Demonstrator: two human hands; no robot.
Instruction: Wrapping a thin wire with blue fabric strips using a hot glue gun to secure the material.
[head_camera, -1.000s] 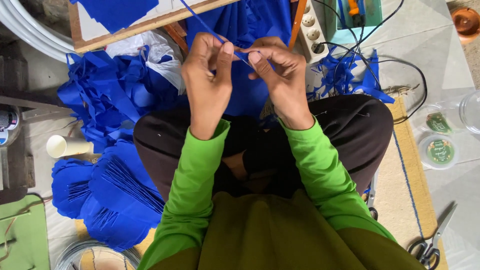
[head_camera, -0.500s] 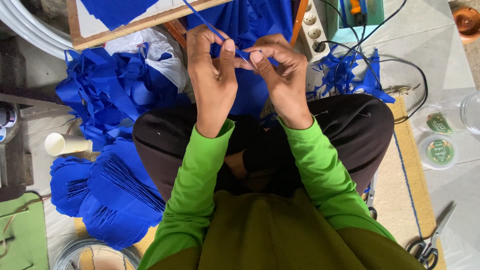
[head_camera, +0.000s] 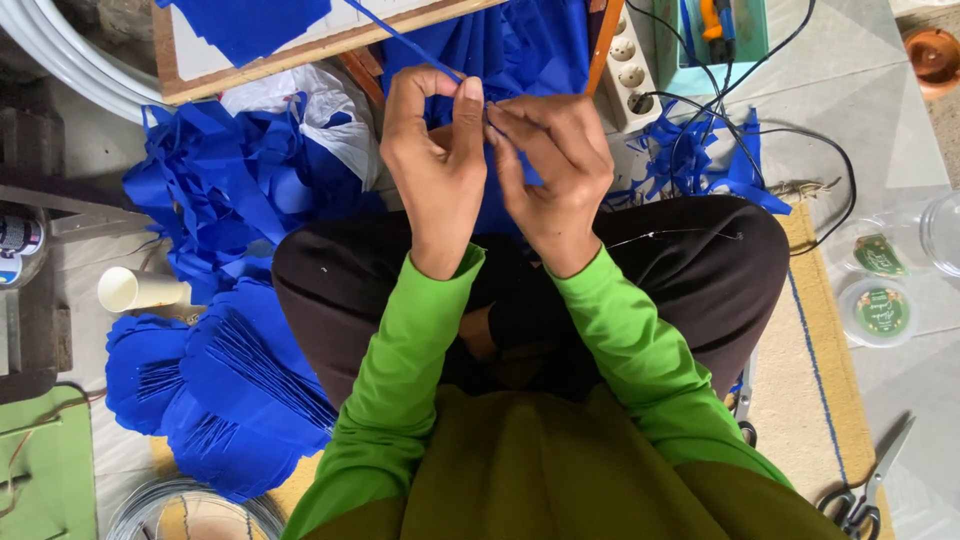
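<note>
I sit cross-legged, and both hands meet above my knees. My left hand (head_camera: 437, 160) pinches a narrow blue paper strip (head_camera: 398, 37) that runs up and left toward a wooden-framed board (head_camera: 260, 58). My right hand (head_camera: 552, 160) grips the same strip's near end, fingertips pressed against those of the left. Blue sheets (head_camera: 520, 45) lie just beyond the hands.
A heap of blue paper scraps (head_camera: 215, 195) and stacked fringed blue pieces (head_camera: 220, 390) lie at the left, beside a white paper cup (head_camera: 135, 290). A power strip (head_camera: 628, 60), black cables, lidded plastic containers (head_camera: 880, 312) and scissors (head_camera: 868, 490) sit at the right on the floor.
Both hands have closed in on each other and shifted slightly right. The right fingers now curl more tightly over the strip's end.
</note>
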